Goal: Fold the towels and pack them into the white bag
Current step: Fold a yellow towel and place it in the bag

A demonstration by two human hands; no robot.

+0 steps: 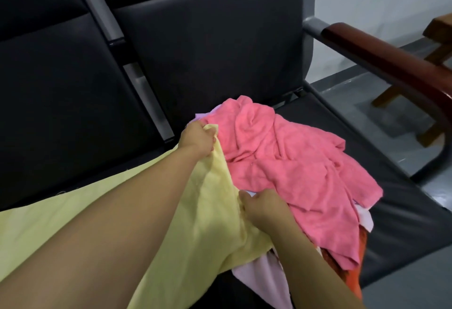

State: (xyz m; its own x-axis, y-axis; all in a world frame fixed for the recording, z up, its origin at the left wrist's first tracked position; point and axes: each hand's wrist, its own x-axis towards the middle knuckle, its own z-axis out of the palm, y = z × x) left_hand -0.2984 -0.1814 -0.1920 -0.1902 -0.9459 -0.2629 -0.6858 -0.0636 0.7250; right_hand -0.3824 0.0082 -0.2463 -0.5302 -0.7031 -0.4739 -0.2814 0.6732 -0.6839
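A pale yellow towel (pixel 210 211) stretches from the lower left across the black seat toward a heap of towels. My left hand (pixel 198 139) grips its far corner, next to the heap's back edge. My right hand (pixel 264 207) pinches the yellow towel's near edge, right against the heap. On top of the heap lies a crumpled pink towel (pixel 293 169). Under it peek out a lilac towel (pixel 261 277) and an orange one (pixel 352 274). No white bag is in view.
The towels rest on a black padded bench seat (pixel 396 233) with black backrests (pixel 215 47) behind. A dark red wooden armrest (pixel 381 57) on a grey metal frame runs along the right side. A wooden stool (pixel 437 47) stands on the grey floor beyond.
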